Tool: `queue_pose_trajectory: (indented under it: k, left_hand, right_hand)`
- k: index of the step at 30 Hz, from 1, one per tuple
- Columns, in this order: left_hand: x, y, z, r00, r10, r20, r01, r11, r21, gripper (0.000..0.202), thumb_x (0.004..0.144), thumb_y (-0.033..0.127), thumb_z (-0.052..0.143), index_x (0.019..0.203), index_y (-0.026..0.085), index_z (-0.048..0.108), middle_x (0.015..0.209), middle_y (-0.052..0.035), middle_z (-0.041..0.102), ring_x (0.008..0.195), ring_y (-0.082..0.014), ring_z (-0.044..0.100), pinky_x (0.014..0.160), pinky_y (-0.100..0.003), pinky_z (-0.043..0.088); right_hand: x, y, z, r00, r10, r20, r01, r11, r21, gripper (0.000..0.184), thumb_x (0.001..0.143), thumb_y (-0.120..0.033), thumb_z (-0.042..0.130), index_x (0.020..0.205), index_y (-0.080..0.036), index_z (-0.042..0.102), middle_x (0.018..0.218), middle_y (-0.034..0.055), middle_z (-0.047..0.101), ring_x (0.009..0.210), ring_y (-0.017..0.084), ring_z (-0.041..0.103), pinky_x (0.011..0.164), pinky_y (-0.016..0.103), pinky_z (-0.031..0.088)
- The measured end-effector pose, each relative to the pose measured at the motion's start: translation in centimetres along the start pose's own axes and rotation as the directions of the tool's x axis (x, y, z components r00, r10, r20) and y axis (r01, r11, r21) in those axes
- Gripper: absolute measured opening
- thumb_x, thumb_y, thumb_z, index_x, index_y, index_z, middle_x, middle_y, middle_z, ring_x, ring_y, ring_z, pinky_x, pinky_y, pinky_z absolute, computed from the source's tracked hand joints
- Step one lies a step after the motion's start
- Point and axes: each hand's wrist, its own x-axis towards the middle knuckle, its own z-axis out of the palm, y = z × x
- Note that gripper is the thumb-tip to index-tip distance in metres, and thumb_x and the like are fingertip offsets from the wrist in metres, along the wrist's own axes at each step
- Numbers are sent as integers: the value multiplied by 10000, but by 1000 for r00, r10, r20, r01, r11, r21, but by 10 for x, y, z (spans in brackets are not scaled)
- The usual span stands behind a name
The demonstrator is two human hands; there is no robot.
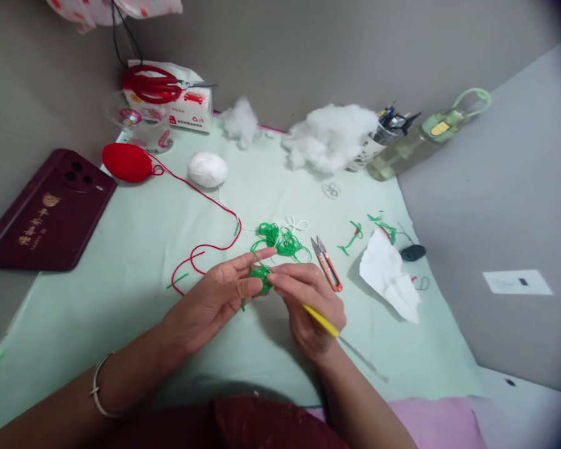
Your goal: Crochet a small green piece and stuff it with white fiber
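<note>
Between the thumb and fingers of my left hand point(219, 288) is a small green crochet piece point(260, 279). A short green yarn tail hangs below it, and a strand runs over my raised forefinger. My right hand point(311, 302) is closed around a crochet hook point(321, 320) with a yellow handle, its front end at the green piece; the very tip is hidden. Just beyond my fingers lies a loose tangle of green yarn point(285, 242). Orange-handled thread snips point(328, 265) rest on the cloth to the right of it.
A red yarn ball point(127, 163) and white yarn ball point(207, 169) sit back left, near a phone-like maroon case point(49, 209). White stuffing point(331, 137), a pen cup point(371, 149) and a bottle point(416, 146) stand behind. Crumpled paper point(389, 274) lies right.
</note>
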Motion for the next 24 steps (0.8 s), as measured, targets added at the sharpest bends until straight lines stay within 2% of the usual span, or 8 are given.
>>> queue_pose_trajectory:
  k: [2,4,8,12,17,20,24]
  left_hand:
    - [2,3,-4,1000,-6,16,6,1000,9,528,803,245,854,1315,227,726,1076,-40,771,1029,-193,654,980,-299,427]
    - [3,6,-6,1000,-15,9,15,999,35,563,766,221,874,1310,232,731,1058,-32,754,1021,-191,633,965,-297,420]
    - [1,11,-6,998,-12,-59,17,996,91,590,698,212,921,1266,261,767,982,7,686,943,-152,580,879,-255,421]
    - [0,16,-7,997,-19,-71,29,989,145,587,668,223,939,1234,278,791,952,23,633,868,-116,549,786,-214,413]
    - [0,17,-15,999,-47,14,44,990,136,503,770,287,882,1263,258,781,930,4,660,861,-120,557,804,-212,432]
    - [1,16,-19,995,-52,88,41,992,120,414,860,344,801,1260,235,783,879,-1,666,774,-110,547,757,-222,440]
    - [3,17,-20,992,-34,125,18,992,126,398,894,370,765,1256,208,785,838,-11,654,733,-115,557,724,-242,438]
  right_hand:
    - [5,-1,-2,996,91,18,-92,986,139,392,967,-62,631,1230,-320,766,1071,54,790,965,186,753,810,338,645]
    - [9,-2,-4,992,124,30,-127,967,222,367,965,-63,631,1194,-307,782,1060,51,808,983,191,758,834,349,643]
    - [13,-2,-8,982,183,38,-186,939,290,306,968,-102,642,1119,-311,806,985,35,827,945,202,764,815,376,637]
    - [13,0,-10,957,282,61,-285,891,352,220,978,-173,660,1049,-304,821,918,33,816,874,202,747,784,384,618]
    - [12,6,-12,924,369,105,-370,789,491,163,978,-244,683,1019,-302,829,887,33,796,773,180,702,700,351,585]
    - [12,6,-13,898,415,144,-422,723,547,143,971,-258,697,994,-291,834,897,36,794,749,169,700,684,336,588]
    - [14,5,-13,858,481,179,-483,639,599,114,947,-286,729,955,-279,843,870,34,787,702,157,706,666,319,595]
